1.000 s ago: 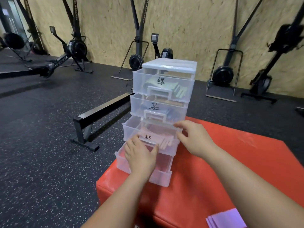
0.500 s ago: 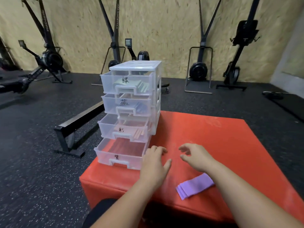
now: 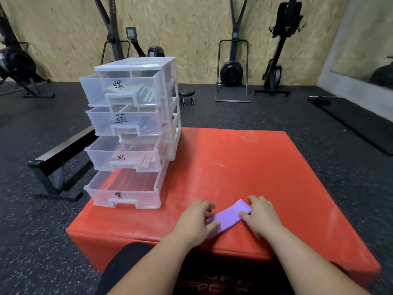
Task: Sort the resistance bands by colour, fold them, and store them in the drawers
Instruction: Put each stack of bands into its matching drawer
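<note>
Left hand (image 3: pixel 194 220), right hand (image 3: pixel 262 216) pinch flat (smooth) band (image 3: pixel 228 218).

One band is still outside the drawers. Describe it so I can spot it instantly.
Find the large red padded box with the clear plastic four-drawer tower on its left side. Near the box's front edge lies a folded purple resistance band, held at its ends by the left hand and right hand. Unlike the green, blue and pink bands in drawers, it lies on the red top.
</note>
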`<state>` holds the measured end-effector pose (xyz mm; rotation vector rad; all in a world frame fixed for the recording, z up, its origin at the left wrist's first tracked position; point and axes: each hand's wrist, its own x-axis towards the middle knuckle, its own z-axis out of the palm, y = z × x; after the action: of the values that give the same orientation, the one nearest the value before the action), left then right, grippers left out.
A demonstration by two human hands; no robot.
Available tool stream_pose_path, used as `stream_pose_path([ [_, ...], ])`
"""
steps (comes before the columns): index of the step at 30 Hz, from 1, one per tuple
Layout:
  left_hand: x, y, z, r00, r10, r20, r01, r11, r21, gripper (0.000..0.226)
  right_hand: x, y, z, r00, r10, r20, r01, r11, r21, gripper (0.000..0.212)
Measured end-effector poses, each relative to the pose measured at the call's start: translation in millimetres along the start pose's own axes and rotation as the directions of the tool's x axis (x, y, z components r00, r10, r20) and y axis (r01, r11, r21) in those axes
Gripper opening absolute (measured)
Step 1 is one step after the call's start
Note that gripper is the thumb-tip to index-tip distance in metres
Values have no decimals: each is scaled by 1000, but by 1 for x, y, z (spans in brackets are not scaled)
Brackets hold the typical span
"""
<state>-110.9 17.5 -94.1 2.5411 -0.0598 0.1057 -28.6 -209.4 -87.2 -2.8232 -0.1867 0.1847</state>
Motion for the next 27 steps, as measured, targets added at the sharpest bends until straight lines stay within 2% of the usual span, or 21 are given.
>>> stream_pose_path([
  [2, 3, 2, 3, 1000, 7, 3, -7, 1000, 13, 52, 2, -2, 4, 1000, 13, -3, -13, 999, 50, 58],
  [7, 6, 3, 11, 1000, 9, 3, -9, 1000, 13, 61, -4, -8, 3, 999, 23, -43, -13, 975, 224, 17],
  [9, 5, 4, 14, 999, 20, -25, -21, 999, -33, 69, -9, -15, -2, 996, -39, -77, 64, 935, 349, 16],
  [12, 2, 10, 11, 994, 8, -110, -30, 977, -209, 62, -21, -31, -13, 972, -207, -111, 233, 785, 574, 25],
  [14, -2, 15, -1, 988, -21, -155, -29, 950, -311, 35, -28, -41, -17, 953, -285, -99, 267, 646, 715, 26],
  [16, -6, 18, -15, 983, -40, -179, -31, 927, -374, 11, -32, -49, -19, 951, -302, -72, 230, 528, 818, 24],
  [20, -18, 12, -42, 976, -88, -198, -36, 835, -549, 12, -37, -79, -23, 967, -256, -1, 82, 306, 948, 29],
  [22, -23, 4, -54, 964, -129, -234, -43, 789, -613, 9, -39, -100, -21, 962, -269, 50, 16, 237, 971, 30],
  [24, -30, -5, -67, 938, -191, -289, -56, 739, -672, 11, -42, -123, -17, 943, -326, 65, 15, 237, 971, 27],
  [27, -41, -23, -89, 870, -323, -373, -74, 662, -746, 8, -47, -162, -14, 915, -402, -16, 161, 329, 931, 16],
])
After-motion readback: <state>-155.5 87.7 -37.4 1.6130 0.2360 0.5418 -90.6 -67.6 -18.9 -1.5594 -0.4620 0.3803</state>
